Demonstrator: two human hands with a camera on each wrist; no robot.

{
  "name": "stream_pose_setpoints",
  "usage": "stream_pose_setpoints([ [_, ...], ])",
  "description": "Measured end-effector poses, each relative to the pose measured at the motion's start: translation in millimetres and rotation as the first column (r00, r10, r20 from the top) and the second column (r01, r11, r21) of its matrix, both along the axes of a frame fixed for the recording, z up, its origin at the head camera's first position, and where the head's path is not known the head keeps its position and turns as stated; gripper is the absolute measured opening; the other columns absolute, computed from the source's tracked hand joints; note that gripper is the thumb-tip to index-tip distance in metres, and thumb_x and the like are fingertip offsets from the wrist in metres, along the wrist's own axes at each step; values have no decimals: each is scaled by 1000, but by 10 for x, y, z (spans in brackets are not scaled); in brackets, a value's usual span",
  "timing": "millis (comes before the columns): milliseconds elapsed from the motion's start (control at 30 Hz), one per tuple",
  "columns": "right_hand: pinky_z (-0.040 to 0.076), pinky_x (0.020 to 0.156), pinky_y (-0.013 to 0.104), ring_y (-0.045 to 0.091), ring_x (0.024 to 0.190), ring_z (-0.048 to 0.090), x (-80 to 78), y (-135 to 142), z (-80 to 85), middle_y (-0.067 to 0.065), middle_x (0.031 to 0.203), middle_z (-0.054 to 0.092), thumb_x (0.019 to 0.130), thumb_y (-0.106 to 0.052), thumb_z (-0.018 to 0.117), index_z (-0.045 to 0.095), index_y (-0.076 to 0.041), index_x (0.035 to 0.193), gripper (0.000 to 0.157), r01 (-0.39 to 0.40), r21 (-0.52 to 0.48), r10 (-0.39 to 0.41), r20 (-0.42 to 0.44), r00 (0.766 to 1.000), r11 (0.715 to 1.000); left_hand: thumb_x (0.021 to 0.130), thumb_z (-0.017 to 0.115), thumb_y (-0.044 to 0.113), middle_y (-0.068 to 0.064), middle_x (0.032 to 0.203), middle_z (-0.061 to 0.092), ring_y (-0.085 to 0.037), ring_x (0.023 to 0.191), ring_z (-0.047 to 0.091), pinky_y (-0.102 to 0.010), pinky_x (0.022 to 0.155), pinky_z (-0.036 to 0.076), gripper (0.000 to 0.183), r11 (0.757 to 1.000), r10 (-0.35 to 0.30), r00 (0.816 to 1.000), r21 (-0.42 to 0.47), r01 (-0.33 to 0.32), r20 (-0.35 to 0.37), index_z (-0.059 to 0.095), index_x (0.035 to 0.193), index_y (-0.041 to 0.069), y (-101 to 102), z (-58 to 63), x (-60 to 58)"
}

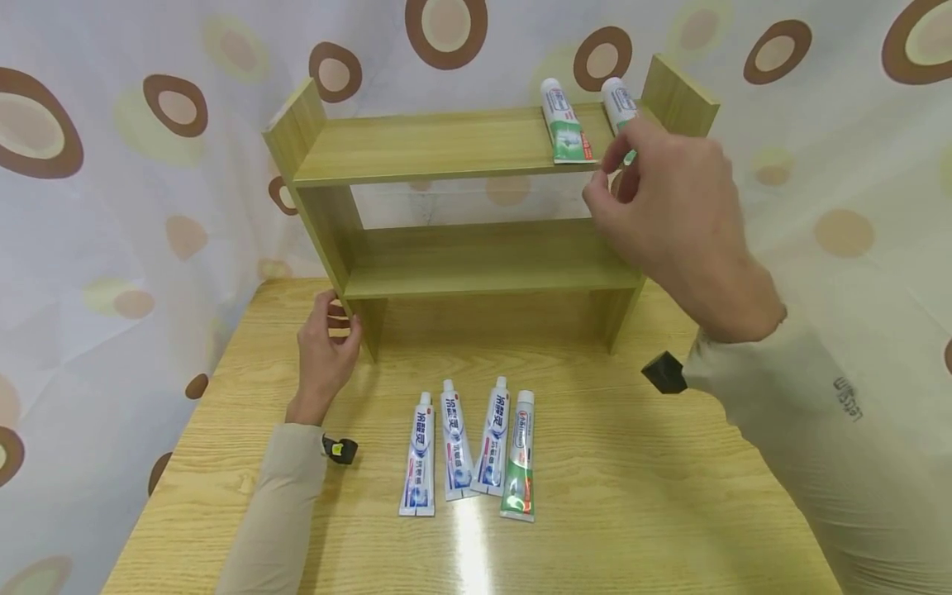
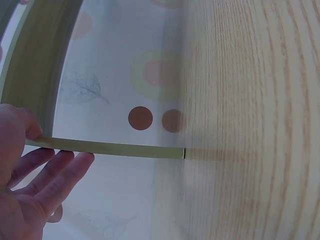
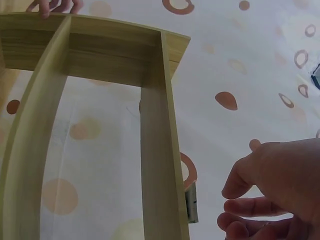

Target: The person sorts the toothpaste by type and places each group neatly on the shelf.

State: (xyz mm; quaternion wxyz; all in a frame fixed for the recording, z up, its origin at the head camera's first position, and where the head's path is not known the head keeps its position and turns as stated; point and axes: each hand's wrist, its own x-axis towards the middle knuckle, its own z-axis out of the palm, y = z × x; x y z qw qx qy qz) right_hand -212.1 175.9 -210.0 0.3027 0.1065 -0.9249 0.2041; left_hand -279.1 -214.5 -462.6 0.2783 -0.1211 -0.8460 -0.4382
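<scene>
My left hand grips the left side panel of a wooden shelf rack, thumb on one face and fingers on the other, as the left wrist view shows. My right hand is raised in front of the top board's right end, its fingers loosely bent with nothing between them. Behind it stands a green-and-white toothpaste tube, cap up and partly hidden by the hand. A second green-and-white toothpaste tube leans to its left on the same board.
On the wooden table in front of the rack lie several toothpaste tubes. Among them are a blue-and-white tube at the left and a green-and-white tube at the right. A patterned curtain hangs behind.
</scene>
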Motion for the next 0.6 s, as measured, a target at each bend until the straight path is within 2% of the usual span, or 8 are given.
stream_pose_setpoints([
  [133, 38, 50, 27, 28, 58, 58, 105, -23, -199, 15, 73, 72, 97, -10, 61, 70, 0, 99, 13, -42, 11, 42, -6, 999, 999, 100, 69, 0, -28, 107, 73, -43, 91, 77, -1, 68, 49, 41, 1000, 2, 1000, -3, -2, -4, 59, 139, -3, 1, -5, 6],
  [233, 39, 53, 30, 26, 57, 58, 187, -55, -372, 13, 72, 70, 97, -9, 63, 71, -1, 100, 11, -66, 22, 65, 21, 998, 998, 100, 69, -1, -29, 107, 73, -44, 92, 76, 0, 68, 48, 40, 1000, -2, 1000, 6, 2, 3, 59, 139, -3, 4, -8, 10],
  [367, 39, 52, 30, 22, 54, 55, 310, -115, -609, 11, 71, 70, 97, -9, 66, 71, -3, 104, 11, -85, 25, 82, 115, 990, 996, 101, 68, -1, -29, 108, 73, -46, 93, 76, 2, 68, 48, 40, 1000, -5, 1000, 18, 5, 9, 59, 139, -3, 1, -2, 10],
  [500, 37, 48, 27, 16, 48, 48, 410, -173, -891, 8, 71, 69, 98, -10, 68, 70, -2, 110, 14, -108, 22, 100, 233, 967, 994, 100, 69, -1, -28, 108, 73, -45, 93, 76, 1, 68, 47, 40, 1000, 1, 1000, 20, -2, 9, 59, 139, -4, -2, -2, 8],
  [600, 34, 45, 24, 12, 45, 43, 471, -212, -1134, 7, 72, 68, 97, -11, 70, 68, -2, 112, 18, -127, 44, 109, 289, 951, 991, 100, 69, -1, -29, 107, 72, -44, 92, 76, 1, 67, 47, 40, 1000, 3, 1000, 18, -3, 10, 59, 139, -3, 5, -3, 3],
])
